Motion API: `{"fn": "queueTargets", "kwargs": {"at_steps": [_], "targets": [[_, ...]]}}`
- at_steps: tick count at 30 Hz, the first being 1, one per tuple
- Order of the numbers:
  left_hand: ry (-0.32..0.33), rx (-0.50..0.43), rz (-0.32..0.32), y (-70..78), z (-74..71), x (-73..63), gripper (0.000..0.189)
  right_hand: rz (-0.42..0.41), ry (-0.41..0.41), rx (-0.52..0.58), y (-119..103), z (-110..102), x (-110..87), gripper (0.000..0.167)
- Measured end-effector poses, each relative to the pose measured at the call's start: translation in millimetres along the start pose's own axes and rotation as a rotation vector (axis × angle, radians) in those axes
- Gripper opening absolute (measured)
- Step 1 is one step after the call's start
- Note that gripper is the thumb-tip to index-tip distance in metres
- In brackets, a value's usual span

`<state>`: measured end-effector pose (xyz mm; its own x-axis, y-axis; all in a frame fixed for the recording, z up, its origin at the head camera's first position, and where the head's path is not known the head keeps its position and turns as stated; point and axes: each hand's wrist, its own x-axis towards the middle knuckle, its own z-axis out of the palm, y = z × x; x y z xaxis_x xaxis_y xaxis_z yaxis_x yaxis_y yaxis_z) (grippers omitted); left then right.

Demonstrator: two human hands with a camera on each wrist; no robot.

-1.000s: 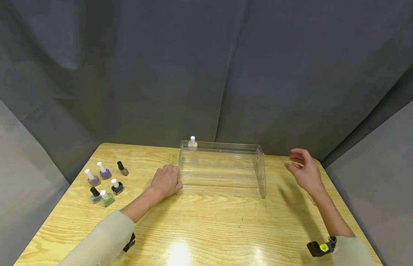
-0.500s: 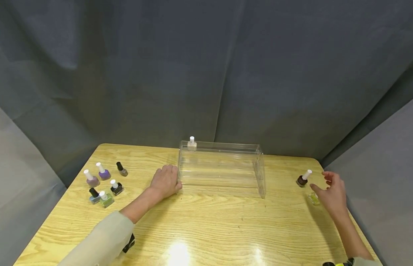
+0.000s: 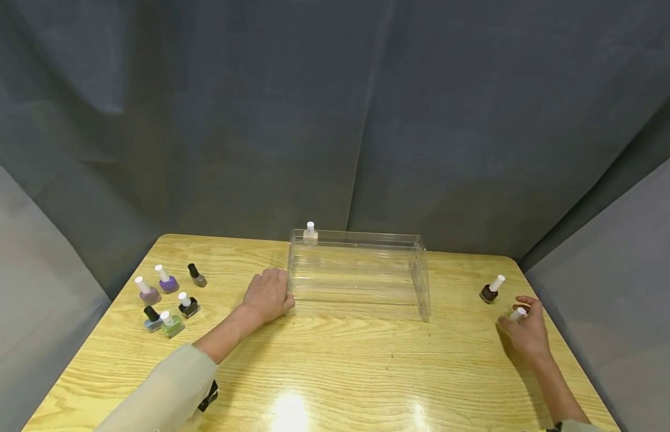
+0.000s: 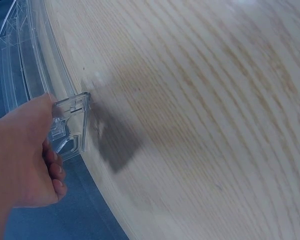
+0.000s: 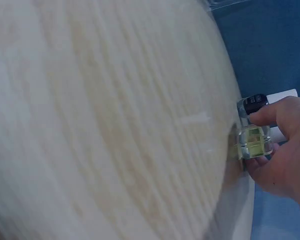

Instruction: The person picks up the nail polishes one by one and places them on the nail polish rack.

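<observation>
My left hand grips the left end of a clear acrylic rack with stepped tiers. In the left wrist view, the thumb lies along the rack's side panel and the fingers curl behind it. One pale nail polish bottle with a white cap stands on the top tier, at its left end. Over at the right of the table, my right hand has its thumb and fingers around a yellow nail polish bottle with a white cap. Just behind that stands a dark nail polish bottle.
Several nail polish bottles stand in a group at the table's left, among them a purple one, a green one and a small grey one. A dark curtain hangs behind the wooden table.
My right hand has moved right and toward me, away from the dark bottle, and its fingers have closed around the yellow bottle. The left hand stays on the rack.
</observation>
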<state>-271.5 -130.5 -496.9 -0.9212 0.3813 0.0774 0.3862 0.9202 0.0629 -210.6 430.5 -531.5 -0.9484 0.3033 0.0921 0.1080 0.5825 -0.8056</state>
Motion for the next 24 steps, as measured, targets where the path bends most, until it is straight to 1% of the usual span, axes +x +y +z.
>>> {"fn": "queueTargets", "kwargs": {"at_steps": [2, 5, 8, 10, 12, 15, 18, 20, 24], "targets": [[-0.002, -0.002, -0.001, 0.0, 0.1, -0.2, 0.030, 0.021, 0.012, 0.006, 2.2, 0.9, -1.5, 0.065], [-0.007, -0.003, -0.001, 0.4, 0.0, -0.4, 0.030, 0.057, 0.051, -0.003, 4.4, 1.4, -2.2, 0.061], [-0.007, -0.008, -0.001, 0.9, 0.1, -0.8, 0.031, 0.071, 0.086, -0.005, 5.0, 1.2, -2.1, 0.058], [-0.005, -0.006, 0.001, 1.2, 0.1, -0.9, 0.031, 0.076, 0.113, 0.013, 4.3, 1.0, -2.5, 0.056], [-0.002, -0.004, 0.002, 1.4, 0.0, -1.1, 0.031, 0.070, 0.140, 0.055, 1.5, 0.4, -2.8, 0.051], [0.001, -0.006, 0.004, 1.3, -0.4, -1.1, 0.031, 0.020, 0.179, 0.077, -8.0, -1.9, -1.5, 0.045], [0.006, -0.013, 0.006, 1.0, -0.9, -1.1, 0.031, -0.062, 0.173, 0.054, -25.7, -6.0, 1.2, 0.045], [0.009, -0.015, 0.006, 0.9, -1.7, -1.2, 0.031, -0.116, 0.149, 0.032, -41.2, -8.3, 3.4, 0.048], [0.011, -0.016, 0.006, 0.9, -2.5, -1.3, 0.031, -0.204, 0.061, 0.028, -75.7, -10.3, 7.8, 0.050]]}}
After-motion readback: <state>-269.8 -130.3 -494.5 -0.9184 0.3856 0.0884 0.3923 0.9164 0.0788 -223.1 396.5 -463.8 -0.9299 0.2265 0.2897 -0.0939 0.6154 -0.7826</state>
